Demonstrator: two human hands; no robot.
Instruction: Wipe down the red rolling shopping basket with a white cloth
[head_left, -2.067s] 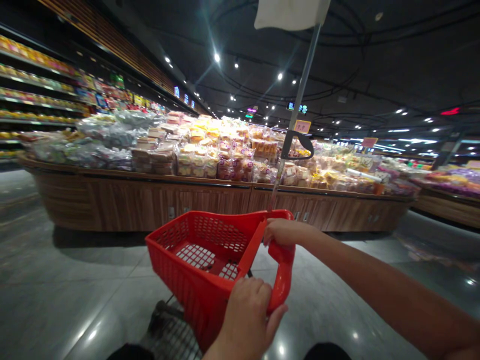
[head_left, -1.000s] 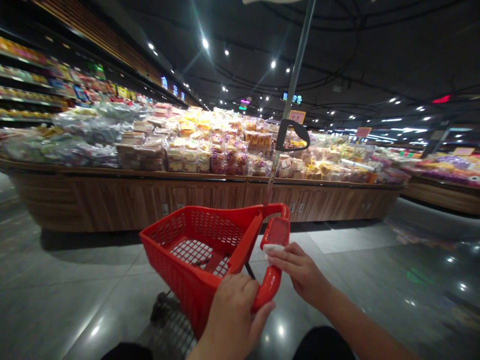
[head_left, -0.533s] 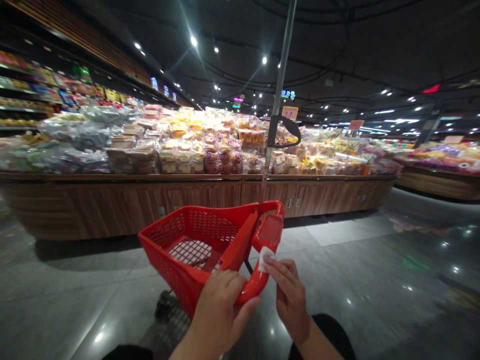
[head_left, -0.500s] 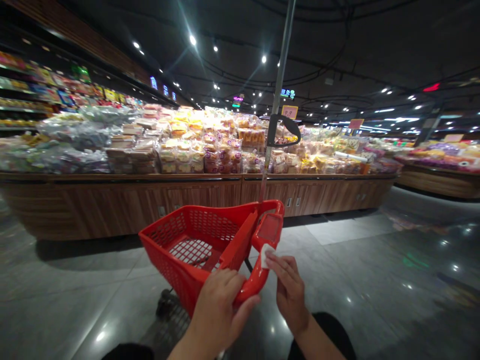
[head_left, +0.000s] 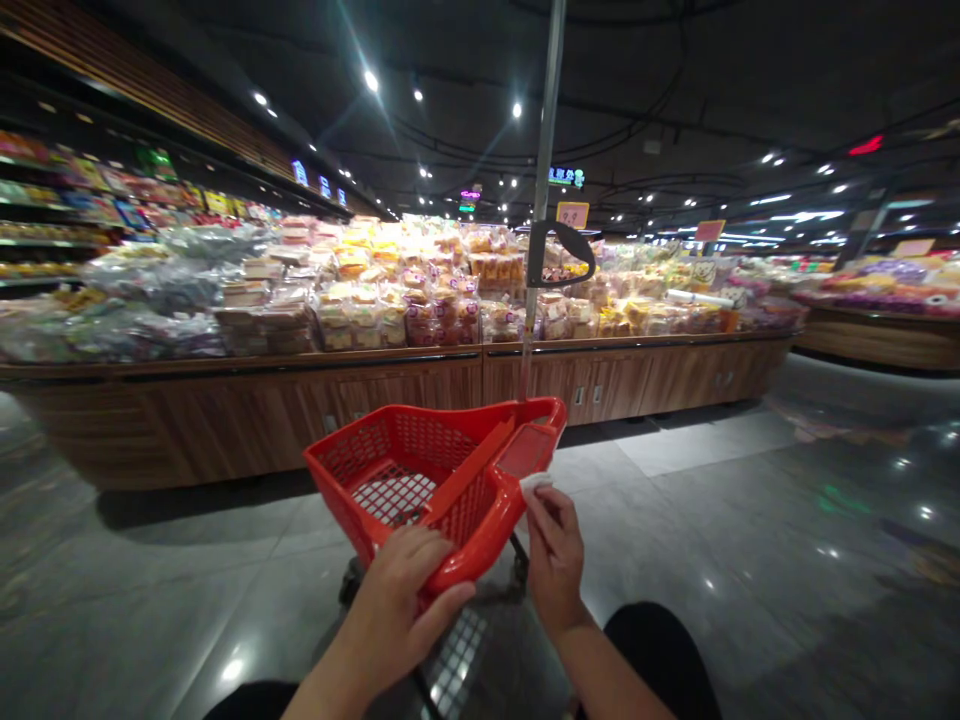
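Note:
A red plastic shopping cart basket (head_left: 337, 460) sits in front of me, with a metal pole (head_left: 541, 200) rising from its far end. My left hand (head_left: 397, 600) is wrapped around the basket's red handle (head_left: 480, 535). My right hand (head_left: 553, 560) pinches a small white tissue (head_left: 535, 483) against the upper end of that handle. The basket's mesh floor shows no goods, and the cart's wire lower tray (head_left: 454, 670) lies beneath it.
Ahead stands a wood-sided display island (head_left: 300, 390) piled with bagged baked goods. Packed shelves (head_left: 67, 205) line the left, and another display (head_left: 885, 340) stands at right. The polished grey tile floor (head_left: 750, 520) surrounds the cart. My dark-clad knees (head_left: 656, 650) show below.
My right hand has left the handle's far side and now pinches the white tissue on the handle. The cart has swung slightly, and the view has turned left.

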